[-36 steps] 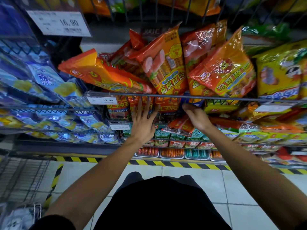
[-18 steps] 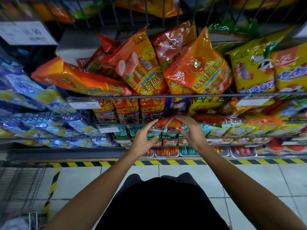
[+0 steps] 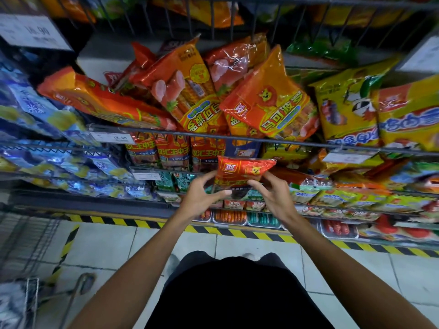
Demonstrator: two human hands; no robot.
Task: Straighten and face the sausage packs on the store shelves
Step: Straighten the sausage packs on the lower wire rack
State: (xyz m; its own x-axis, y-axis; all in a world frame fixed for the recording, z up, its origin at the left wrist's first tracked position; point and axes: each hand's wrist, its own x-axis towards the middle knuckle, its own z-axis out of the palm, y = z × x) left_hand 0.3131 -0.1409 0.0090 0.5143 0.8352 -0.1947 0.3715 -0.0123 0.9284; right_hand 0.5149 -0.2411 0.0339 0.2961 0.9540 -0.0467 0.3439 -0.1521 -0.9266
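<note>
Sausage packs [image 3: 202, 91] heaped crooked on the upper wire shelf [image 3: 237, 136], bags leaning on each other at slants, some upside down. One small red pack [image 3: 242, 170] lifted clear of the shelves, held in front of the middle shelf, long axis lying left to right, printed face toward the camera. Left hand [image 3: 202, 198] below and left of that pack, fingers [image 3: 221, 193] curled up to pinch its lower left edge. Right hand [image 3: 275, 198] below and right, fingers [image 3: 255, 185] gripping the lower right part. Both hands about equally near, one at each end. Directly behind the pack, a row of upright red packs [image 3: 173, 150] standing side by side on the middle shelf, labels forward; likely the slot for the held pack, needing a turn to upright before going in. Blue bags [image 3: 47, 108] filling the shelves at left, yellow bags [image 3: 346, 103] at right. Lowest shelf carrying shallow trays [image 3: 229, 216] of small sausages in orange and teal. Price tag [image 3: 111, 137] clipped to the upper shelf rail. Striped yellow-and-black tape along the floor edge below.
</note>
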